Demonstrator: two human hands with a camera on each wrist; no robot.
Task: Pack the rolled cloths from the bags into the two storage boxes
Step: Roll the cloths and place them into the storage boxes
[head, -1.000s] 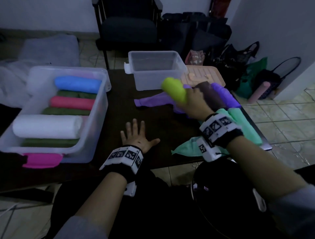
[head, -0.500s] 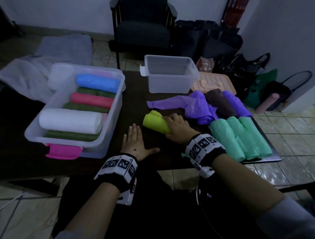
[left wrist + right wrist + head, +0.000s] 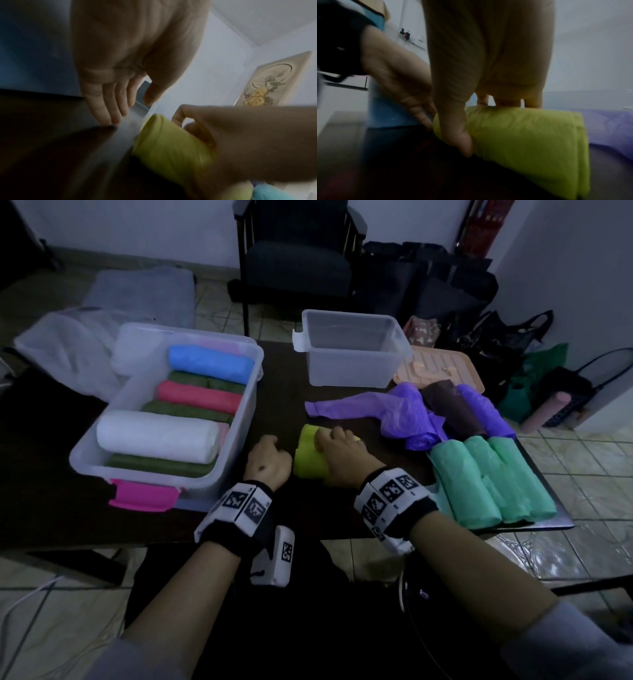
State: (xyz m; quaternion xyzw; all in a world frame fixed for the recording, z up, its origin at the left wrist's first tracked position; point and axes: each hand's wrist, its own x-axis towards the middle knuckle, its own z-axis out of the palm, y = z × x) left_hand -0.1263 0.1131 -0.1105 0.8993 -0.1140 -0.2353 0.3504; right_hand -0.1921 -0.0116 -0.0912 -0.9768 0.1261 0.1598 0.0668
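A yellow-green rolled cloth [image 3: 308,463] [image 3: 171,146] [image 3: 530,142] lies on the dark table [image 3: 281,392] near its front edge. My right hand [image 3: 334,445] grips it from above, fingers over the top and thumb [image 3: 458,135] on the near side. My left hand [image 3: 269,462] [image 3: 130,108] holds nothing; its fingertips point down at the table beside the roll's left end. The large clear box [image 3: 239,440] on the left holds several coloured rolls. The small clear box [image 3: 349,364] at the back shows nothing inside.
To the right lie a crumpled purple bag [image 3: 394,412], a dark brown roll [image 3: 452,409], a purple roll [image 3: 486,412] and three green rolls [image 3: 489,484]. A peach lid [image 3: 442,368] sits behind them. A chair and dark bags stand beyond the table.
My right hand brought the yellow-green roll down from above the purple bag to the table front, beside my left hand. The left hand went from flat and spread to fingers bent downward.
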